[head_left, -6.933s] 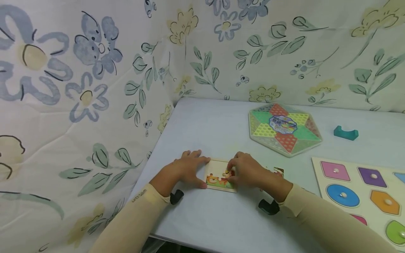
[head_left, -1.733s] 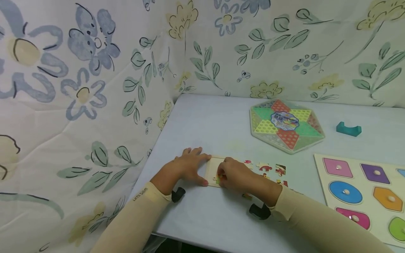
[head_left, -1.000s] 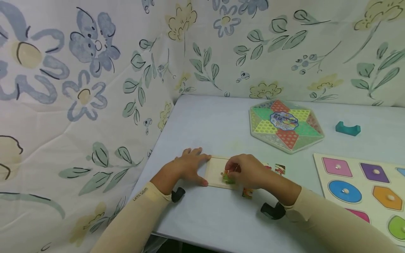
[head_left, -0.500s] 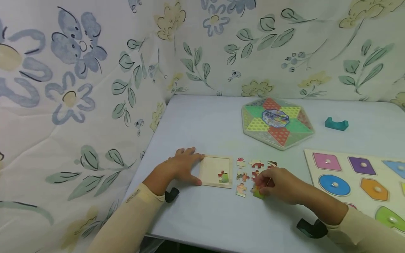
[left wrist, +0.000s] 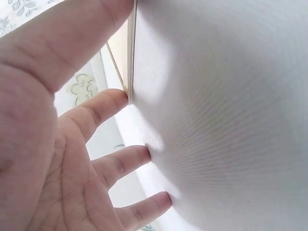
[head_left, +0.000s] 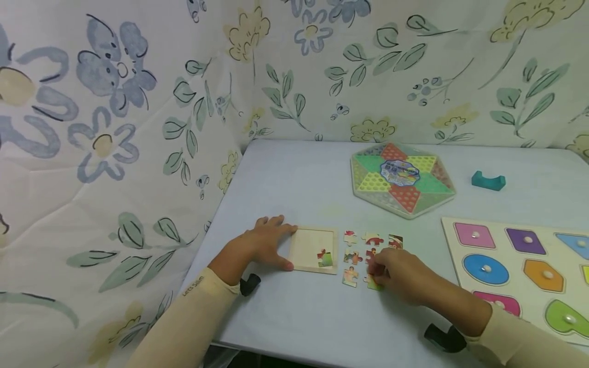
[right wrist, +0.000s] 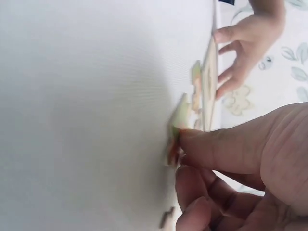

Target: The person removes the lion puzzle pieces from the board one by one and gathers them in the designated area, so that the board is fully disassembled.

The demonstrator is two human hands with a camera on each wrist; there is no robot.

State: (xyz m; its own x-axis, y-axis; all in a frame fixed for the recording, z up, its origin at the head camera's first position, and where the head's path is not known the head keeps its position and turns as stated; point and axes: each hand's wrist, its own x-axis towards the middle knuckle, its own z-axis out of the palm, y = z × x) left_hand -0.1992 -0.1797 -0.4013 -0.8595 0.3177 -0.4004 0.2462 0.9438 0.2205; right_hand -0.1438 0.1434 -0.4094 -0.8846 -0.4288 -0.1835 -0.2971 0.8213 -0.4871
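A shallow wooden puzzle tray (head_left: 314,248) lies near the table's left side, one green-and-red jigsaw piece (head_left: 324,258) in its lower right corner. My left hand (head_left: 264,244) touches the tray's left edge with thumb and index finger, its fingers spread, as the left wrist view also shows. Right of the tray, several jigsaw pieces (head_left: 353,256) lie in rough rows. My right hand (head_left: 405,273) pinches a green-edged jigsaw piece (right wrist: 180,115) between thumb and index finger, down at the table in the nearest row. The fingers partly cover that piece and its neighbours.
A hexagonal board-game box (head_left: 402,180) sits farther back. Beside it is a teal curved block (head_left: 488,181). A wooden shape board with knobs (head_left: 520,276) occupies the right side. Floral cloth (head_left: 299,97) hangs behind and left of the white table (head_left: 294,179).
My right hand has carried a jigsaw piece out of the tray to the table on the right. The tray's bottom row has shrunk to one piece. My left hand keeps its place at the tray.
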